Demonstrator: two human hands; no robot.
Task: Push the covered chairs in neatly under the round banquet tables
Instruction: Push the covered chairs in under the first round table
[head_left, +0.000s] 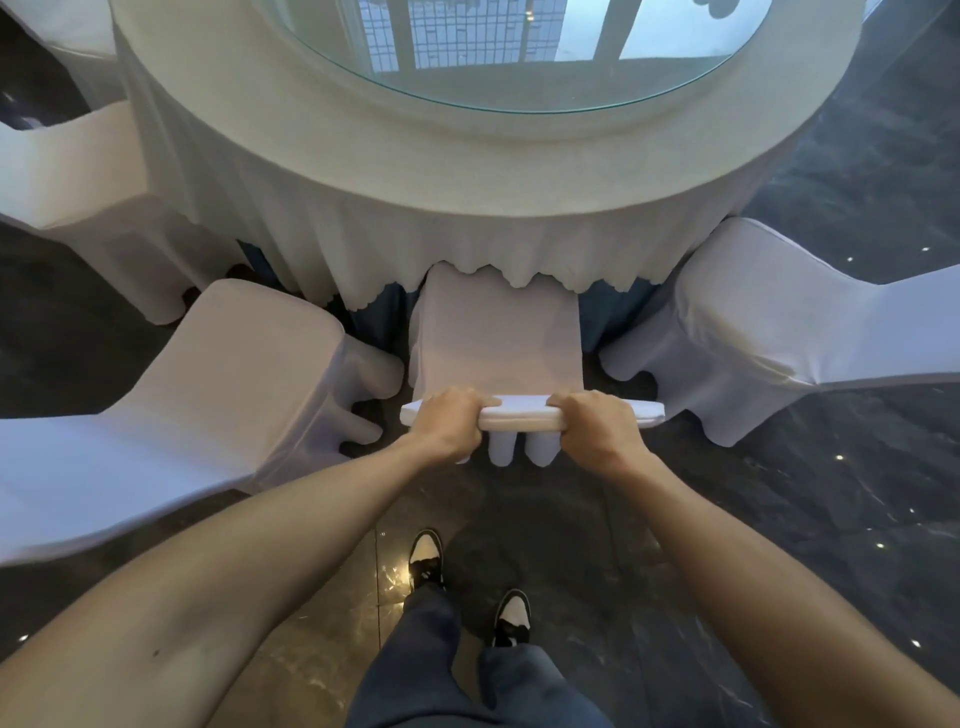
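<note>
The chair you're handling sits dead centre, wrapped in a smooth white stretch cover, seat flat and pale. Its front edge is tucked under the scalloped hem of the tablecloth at 12 o'clock; the rest of the seat is out in the open. The top of the backrest runs as a thin white bar between your hands.

Your left hand grasps the top of the backrest near its left end, fingers curled over the front. Your right hand grasps it near the right end the same way. A short stretch of cover shows between them.

The round table fills 12 o'clock, with a glass disc on top. One neighbouring chair sits at 9 o'clock, just beside yours, a narrow dark gap between them. Another chair sits at 3 o'clock, also close, with a gap. A third chair is at 10 o'clock. Dark polished floor lies open at 4 to 6 o'clock around your shoes.
</note>
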